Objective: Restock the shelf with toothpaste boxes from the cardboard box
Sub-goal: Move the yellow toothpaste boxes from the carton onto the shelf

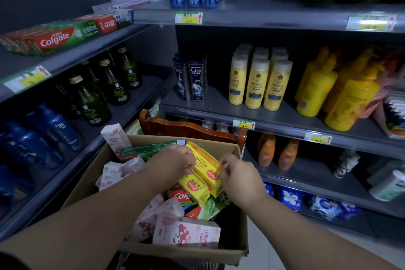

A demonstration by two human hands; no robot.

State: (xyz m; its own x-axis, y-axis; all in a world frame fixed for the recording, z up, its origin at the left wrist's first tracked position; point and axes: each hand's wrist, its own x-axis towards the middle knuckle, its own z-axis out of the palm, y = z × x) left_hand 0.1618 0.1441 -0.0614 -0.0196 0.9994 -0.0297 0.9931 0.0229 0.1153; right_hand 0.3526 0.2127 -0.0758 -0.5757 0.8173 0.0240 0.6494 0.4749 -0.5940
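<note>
shelf (pixel 76 57) upper left, carries Colgate boxes (pixel 54 38) | cardboard box (pixel 83 180) bottom centre | left hand (pixel 171 160) curled round top of yellow toothpaste box (pixel 206 165) inside it | right hand (pixel 238 175) pinches its right edge

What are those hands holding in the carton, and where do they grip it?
The upper yellow box. The left hand grips its left side; the right hand pinches its right edge.

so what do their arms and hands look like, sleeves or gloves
The left arm and right arm are bare to the frame edge, no sleeves showing. The left hand and right hand are ungloved, with no watch, ring or bracelet visible.
</note>
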